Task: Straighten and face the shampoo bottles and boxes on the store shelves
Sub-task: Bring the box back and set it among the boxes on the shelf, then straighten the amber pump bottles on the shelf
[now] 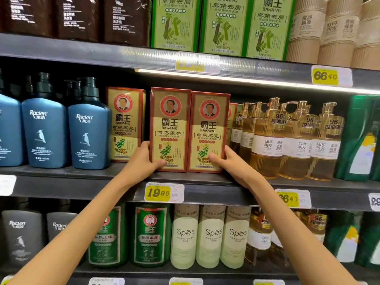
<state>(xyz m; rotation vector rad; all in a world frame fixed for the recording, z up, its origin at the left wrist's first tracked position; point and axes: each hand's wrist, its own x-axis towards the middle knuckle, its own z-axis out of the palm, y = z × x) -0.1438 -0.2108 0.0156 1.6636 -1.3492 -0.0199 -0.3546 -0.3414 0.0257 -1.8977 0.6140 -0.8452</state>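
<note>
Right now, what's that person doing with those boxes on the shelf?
A person is tidying a shop display. The left hand grips the left box and the right hand grips the right box, holding the two red-and-gold boxes upright, side by side at the front of the middle shelf. A third matching box stands further back on their left, beside blue bottles; golden pump bottles stand on the right.

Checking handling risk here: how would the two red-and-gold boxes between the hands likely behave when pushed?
Tall, narrow red-and-gold boxes with flat bases: probably slide, not roll, but may tip if pushed high. The left hand and right hand grip them low, likely steadying them.
</note>
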